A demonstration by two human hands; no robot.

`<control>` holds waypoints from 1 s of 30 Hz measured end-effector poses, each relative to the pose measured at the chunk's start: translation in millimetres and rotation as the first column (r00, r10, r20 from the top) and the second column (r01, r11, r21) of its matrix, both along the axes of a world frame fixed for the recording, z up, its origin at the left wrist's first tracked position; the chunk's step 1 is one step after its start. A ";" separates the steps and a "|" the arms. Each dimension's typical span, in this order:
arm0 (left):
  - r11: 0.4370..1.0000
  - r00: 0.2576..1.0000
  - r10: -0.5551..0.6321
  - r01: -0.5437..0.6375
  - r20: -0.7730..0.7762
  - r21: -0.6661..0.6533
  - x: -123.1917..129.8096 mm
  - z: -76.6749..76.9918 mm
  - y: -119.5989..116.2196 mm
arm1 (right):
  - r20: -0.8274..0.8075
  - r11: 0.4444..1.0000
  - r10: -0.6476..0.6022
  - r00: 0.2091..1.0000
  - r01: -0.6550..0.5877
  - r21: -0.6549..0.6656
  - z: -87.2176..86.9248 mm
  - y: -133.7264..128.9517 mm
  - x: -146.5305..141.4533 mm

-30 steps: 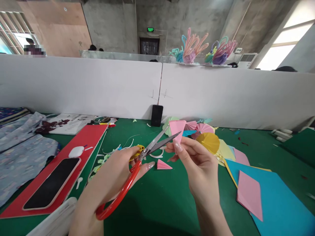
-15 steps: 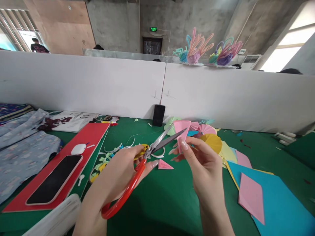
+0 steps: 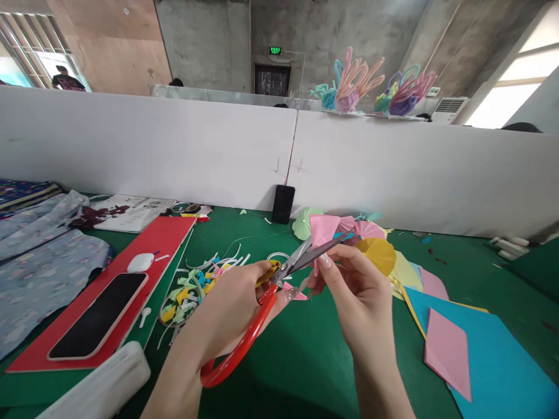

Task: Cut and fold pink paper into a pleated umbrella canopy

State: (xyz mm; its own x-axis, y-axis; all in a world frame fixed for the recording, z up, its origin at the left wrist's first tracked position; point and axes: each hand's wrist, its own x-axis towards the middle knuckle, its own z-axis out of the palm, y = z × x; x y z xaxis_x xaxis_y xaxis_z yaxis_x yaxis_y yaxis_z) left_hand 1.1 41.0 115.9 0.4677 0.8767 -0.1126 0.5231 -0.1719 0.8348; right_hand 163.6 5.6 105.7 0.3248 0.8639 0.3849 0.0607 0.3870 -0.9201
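Left hand [image 3: 227, 297]: It was curled around the scissors [image 3: 283, 272], and its thumb poked out past the red handle.
Right hand [image 3: 360, 291]: It pinched the pink paper [image 3: 322, 230] near the bottom, between its thumb and fingers.
Scissors: The blades were a bit apart, and one dark blade crossed in front of the pink paper.
Pink paper: It was up in the air over the tabletop [image 3: 279, 372], wide at the top and thin at the bottom.
Small pink piece [image 3: 299, 295]: It lay on the tabletop, partly hidden behind the left thumb.
Scraps [image 3: 183, 299]: A messy heap of green, yellow, blue and white bits lay to the left of the left hand.
Round papers: A light green one [image 3: 304, 224], some pink ones [image 3: 371, 228] and a dark yellow one [image 3: 379, 256] sat behind the hands.
Flat papers: A big blue sheet [image 3: 498, 343] lay on the right, with a pink sheet [image 3: 449, 352] on top of it.
Phones: A black phone [image 3: 283, 203] leaned on the white wall [image 3: 174, 145]. Another phone [image 3: 99, 317] lay on the red board [image 3: 170, 238], near a little white case [image 3: 140, 262].
Yarn [image 3: 349, 87]: Bright loops stood up on top of the white wall.
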 end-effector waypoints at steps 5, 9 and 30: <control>0.998 0.999 0.014 -0.012 0.043 -0.057 1.2 -2.4 -0.1 | 0.048 0.999 -0.029 0.998 0.027 0.044 -0.1 -1.8 0.1; 0.996 0.998 0.037 -0.033 0.058 -0.078 3.1 -3.7 -1.8 | 0.080 0.999 -0.035 0.996 0.031 0.045 -0.7 -2.4 0.5; 0.995 0.995 0.039 -0.030 0.087 -0.099 7.0 0.3 -7.5 | 0.094 0.994 -0.033 0.995 0.023 0.106 0.4 -6.8 2.4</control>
State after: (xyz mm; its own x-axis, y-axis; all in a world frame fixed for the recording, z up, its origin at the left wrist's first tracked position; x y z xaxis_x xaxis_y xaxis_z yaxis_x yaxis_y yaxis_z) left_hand 8.2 33.5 116.2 0.4493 0.8794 -0.1573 0.4500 -0.0707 0.8902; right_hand 166.0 -1.2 106.1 0.3056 0.8083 0.5032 0.1580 0.4781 -0.8640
